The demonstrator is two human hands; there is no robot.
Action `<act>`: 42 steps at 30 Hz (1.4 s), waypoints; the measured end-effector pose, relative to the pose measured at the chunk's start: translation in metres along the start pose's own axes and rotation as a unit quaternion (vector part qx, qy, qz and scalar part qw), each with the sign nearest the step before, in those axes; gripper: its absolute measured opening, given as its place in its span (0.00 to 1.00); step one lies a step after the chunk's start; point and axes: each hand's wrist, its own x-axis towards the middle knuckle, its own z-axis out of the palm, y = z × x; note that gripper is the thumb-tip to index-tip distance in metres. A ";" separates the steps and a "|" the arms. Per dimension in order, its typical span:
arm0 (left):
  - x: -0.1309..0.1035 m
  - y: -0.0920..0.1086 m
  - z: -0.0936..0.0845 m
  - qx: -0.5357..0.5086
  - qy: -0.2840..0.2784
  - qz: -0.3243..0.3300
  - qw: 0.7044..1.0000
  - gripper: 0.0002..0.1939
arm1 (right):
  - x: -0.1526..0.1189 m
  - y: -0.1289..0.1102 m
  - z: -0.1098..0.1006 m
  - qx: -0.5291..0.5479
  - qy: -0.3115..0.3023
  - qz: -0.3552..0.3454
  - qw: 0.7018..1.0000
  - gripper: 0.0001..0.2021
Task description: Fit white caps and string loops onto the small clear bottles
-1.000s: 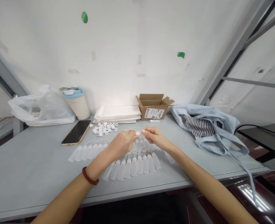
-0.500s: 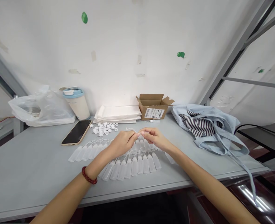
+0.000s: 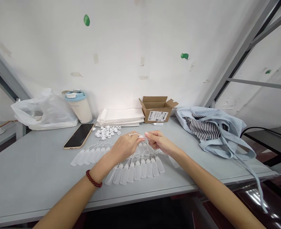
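Note:
Both hands meet above the rows of small translucent bottles. My left hand (image 3: 126, 144) is closed in a pinch on a small white cap (image 3: 141, 136) with a thin curved tube. My right hand (image 3: 160, 141) pinches at the other side of the same piece; what its fingers grip is mostly hidden. Below the hands lie several bottles with thin tubes (image 3: 131, 171) in a front row. Another group of bottles (image 3: 90, 156) lies to the left. Loose white caps (image 3: 107, 132) form a pile behind my left hand.
A phone (image 3: 79, 136), a cup (image 3: 80, 108) and a plastic bag (image 3: 45, 111) stand or lie at the left. Behind are white sheets (image 3: 120, 117) and an open cardboard box (image 3: 156, 109). A blue cloth bag (image 3: 209, 127) lies at the right.
The fingertips have moved slightly apart, and more of the white cap shows between them. My left hand has turned a little.

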 end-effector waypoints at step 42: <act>-0.013 -0.085 -0.020 0.111 -0.124 -0.187 0.968 0.13 | 0.034 0.041 -0.081 -0.305 0.293 -0.064 0.904 0.13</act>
